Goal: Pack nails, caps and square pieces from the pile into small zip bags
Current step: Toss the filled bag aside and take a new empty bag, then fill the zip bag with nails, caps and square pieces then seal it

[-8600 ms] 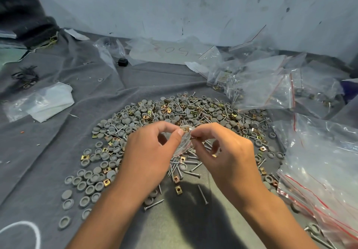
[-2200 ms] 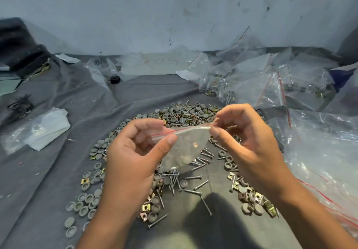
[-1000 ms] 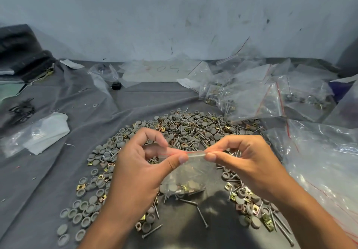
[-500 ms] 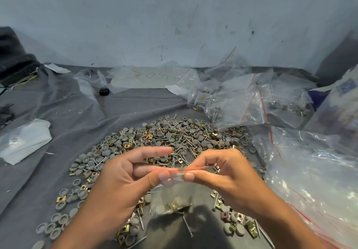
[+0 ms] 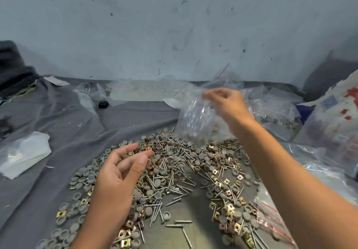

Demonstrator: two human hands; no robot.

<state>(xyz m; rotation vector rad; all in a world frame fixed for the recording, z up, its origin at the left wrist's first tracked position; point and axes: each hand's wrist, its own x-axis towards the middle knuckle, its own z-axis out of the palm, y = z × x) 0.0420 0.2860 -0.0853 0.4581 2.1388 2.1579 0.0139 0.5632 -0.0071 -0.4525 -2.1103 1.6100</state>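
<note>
Nails (image 5: 175,187), grey caps (image 5: 81,208) and brass square pieces (image 5: 230,208) lie spread in a wide pile across the grey cloth (image 5: 64,132) in the lower centre of the frame, closest to you. Loose nails sit apart at the bottom edge, and caps trail off toward the lower left corner.

Your left hand (image 5: 120,173) hovers over the left part of the pile, palm turned inward, fingers relaxed and loosely spread, holding nothing. A red-striped zip bag (image 5: 269,219) lies flat at the lower right, partly under your right forearm.

Farther up, right of centre, your right hand (image 5: 226,105) is raised above the far edge of the pile, its fingers curled and pinching the top of a small zip bag (image 5: 195,119). That bag hangs down, blurred; small dark parts show at its bottom, though you cannot tell which kinds.

At the left edge lies a white folded bag (image 5: 23,153). Behind your right hand, toward the upper right, a heap of clear bags (image 5: 275,109) rests on the cloth. A pale blue scuffed wall (image 5: 174,26) fills the top.
</note>
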